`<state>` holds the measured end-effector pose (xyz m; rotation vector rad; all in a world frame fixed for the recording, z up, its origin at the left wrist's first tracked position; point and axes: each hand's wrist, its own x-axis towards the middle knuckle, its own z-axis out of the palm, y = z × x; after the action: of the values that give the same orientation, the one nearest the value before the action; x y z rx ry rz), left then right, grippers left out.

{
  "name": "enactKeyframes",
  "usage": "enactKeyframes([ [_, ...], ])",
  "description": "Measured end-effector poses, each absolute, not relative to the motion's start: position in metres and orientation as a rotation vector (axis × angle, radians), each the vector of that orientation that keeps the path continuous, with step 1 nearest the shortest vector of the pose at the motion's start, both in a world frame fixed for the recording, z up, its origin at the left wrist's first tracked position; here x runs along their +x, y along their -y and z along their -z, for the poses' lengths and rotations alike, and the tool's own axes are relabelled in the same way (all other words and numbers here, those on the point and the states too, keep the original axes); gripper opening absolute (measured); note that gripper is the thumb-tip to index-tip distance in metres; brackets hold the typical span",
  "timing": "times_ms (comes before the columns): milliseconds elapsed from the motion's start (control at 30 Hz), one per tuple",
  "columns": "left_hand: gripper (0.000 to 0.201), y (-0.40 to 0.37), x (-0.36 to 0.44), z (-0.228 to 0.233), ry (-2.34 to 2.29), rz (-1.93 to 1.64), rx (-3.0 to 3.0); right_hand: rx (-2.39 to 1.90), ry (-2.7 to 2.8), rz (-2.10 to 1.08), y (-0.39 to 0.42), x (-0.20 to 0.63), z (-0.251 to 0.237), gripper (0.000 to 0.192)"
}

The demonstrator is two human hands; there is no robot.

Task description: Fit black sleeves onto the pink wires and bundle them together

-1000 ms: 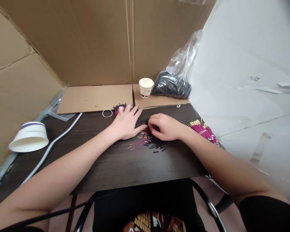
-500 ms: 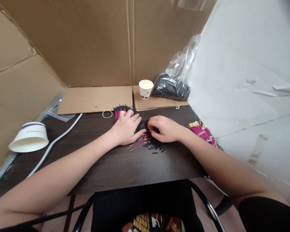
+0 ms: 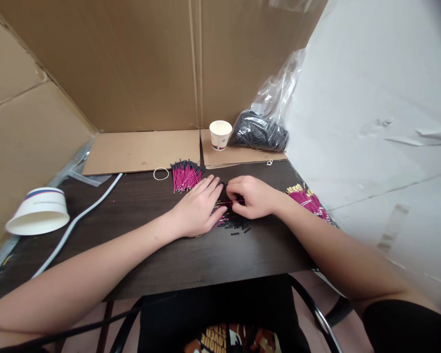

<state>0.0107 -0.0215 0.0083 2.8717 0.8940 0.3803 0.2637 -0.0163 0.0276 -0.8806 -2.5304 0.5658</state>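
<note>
My left hand (image 3: 200, 208) lies palm down on the dark table (image 3: 161, 250), fingers spread over loose pink wires and small black sleeves (image 3: 235, 224). My right hand (image 3: 251, 196) is beside it, its fingertips pinched on a thin pink wire (image 3: 230, 201) above that pile. A bundle of pink wires with black sleeves (image 3: 185, 175) lies just beyond my left hand. Another bundle of pink wires with gold tips (image 3: 308, 198) rests by my right wrist at the table's right edge.
A paper cup (image 3: 220, 134) and a plastic bag of black sleeves (image 3: 260, 130) stand at the back on cardboard (image 3: 139, 149). A white rubber band (image 3: 161, 173) lies near the sleeved bundle. An overturned paper bowl (image 3: 38, 212) and a white cable (image 3: 84, 213) are on the left. Cardboard walls surround the table.
My left hand has slid back toward me off the sleeved bundle, uncovering it, and now covers the loose wires. My right hand has stayed at the pile, pinching a wire.
</note>
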Motion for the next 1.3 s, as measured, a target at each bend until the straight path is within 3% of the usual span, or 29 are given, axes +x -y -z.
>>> enactKeyframes([
  [500,0.081,0.0257,0.0137,-0.011,-0.901,-0.212,2.82,-0.855,2.55,-0.631,0.0164,0.2625,-0.0261,0.016],
  [833,0.063,0.0248,0.0108,-0.0095,-0.755,-0.365,2.736,-0.854,2.55,-0.645,0.0168,0.2621,-0.0256,0.017],
  [1300,0.063,0.0268,0.0128,-0.0107,-0.928,-0.306,2.772,-0.869,2.561,-0.624,0.0171,0.2611,-0.0259,0.013],
])
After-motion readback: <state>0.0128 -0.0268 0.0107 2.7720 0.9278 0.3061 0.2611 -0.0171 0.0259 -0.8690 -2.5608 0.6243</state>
